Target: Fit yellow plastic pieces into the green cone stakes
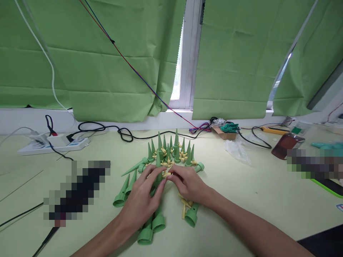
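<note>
My left hand (pixel 144 194) is wrapped round a green plastic spike (pixel 158 159) with its pointed tip upward. Against the side of that spike, my right hand (pixel 189 182) pinches a small yellow plastic valve (pixel 167 175); how far it is inserted I cannot tell. Behind both hands stand several upright green spikes (pixel 176 144) with yellow valves (pixel 183 155) on and among them. More spikes (pixel 122 194) lie on the left, and others (pixel 145 235) lie below my left hand. Under my right wrist are loose yellow valves (pixel 184 208) beside another lying spike (pixel 191 217).
A power strip (pixel 53 144) with black cables sits at back left, and a blurred dark object (pixel 80 191) lies nearer. At back right are a small cardboard box (pixel 224 133), a clear plastic bag (pixel 237 150) and a bottle of dark liquid (pixel 287 143). Green curtains (pixel 107 71) hang behind the table.
</note>
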Demonstrator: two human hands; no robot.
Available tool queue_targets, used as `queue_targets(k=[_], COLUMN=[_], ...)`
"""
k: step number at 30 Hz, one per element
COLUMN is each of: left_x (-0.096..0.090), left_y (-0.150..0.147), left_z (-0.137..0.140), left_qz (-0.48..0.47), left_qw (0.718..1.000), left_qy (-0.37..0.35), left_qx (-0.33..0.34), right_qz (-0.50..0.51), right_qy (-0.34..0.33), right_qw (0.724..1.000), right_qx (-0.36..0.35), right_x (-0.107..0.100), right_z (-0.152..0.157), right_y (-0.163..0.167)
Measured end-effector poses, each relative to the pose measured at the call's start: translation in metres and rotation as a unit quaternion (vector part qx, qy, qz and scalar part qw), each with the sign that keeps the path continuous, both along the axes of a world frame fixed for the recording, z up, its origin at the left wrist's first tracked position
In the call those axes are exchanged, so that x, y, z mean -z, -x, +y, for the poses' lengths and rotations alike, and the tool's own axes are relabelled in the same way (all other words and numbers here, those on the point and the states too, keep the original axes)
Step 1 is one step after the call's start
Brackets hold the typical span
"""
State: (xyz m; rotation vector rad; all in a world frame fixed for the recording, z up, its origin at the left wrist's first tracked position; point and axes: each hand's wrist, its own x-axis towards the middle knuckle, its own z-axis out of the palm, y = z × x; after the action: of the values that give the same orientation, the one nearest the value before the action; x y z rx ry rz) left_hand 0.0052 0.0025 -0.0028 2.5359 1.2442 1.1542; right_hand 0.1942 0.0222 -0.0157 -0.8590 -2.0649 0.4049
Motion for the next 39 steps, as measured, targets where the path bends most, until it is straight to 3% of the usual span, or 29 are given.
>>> queue_targets(k=[9, 27, 39], left_x=[0.0015, 0.0026, 0.0013], left_y=[0.0004, 0.0010, 0.0003], left_z=[-0.0007, 0.0001, 0.0009], left_qz=[-0.001, 0.029, 0.011], left_qw=[1.000, 0.998, 1.000], left_qy=[0.004, -0.060, -0.023], left_qx=[0.004, 0.002, 0.003], right_qz=[0.002, 0.023, 0.032], right_qy=[-0.003, 0.014, 0.028], right_qw=[1.000, 1.000, 0.999], right_qx=[0.000, 0.003, 0.021], right_x=[0.0006, -0.0004, -0.0054], right_z=[0.0013, -0.0018, -0.0038], right_y=[0.0004, 0.0023, 0.0043])
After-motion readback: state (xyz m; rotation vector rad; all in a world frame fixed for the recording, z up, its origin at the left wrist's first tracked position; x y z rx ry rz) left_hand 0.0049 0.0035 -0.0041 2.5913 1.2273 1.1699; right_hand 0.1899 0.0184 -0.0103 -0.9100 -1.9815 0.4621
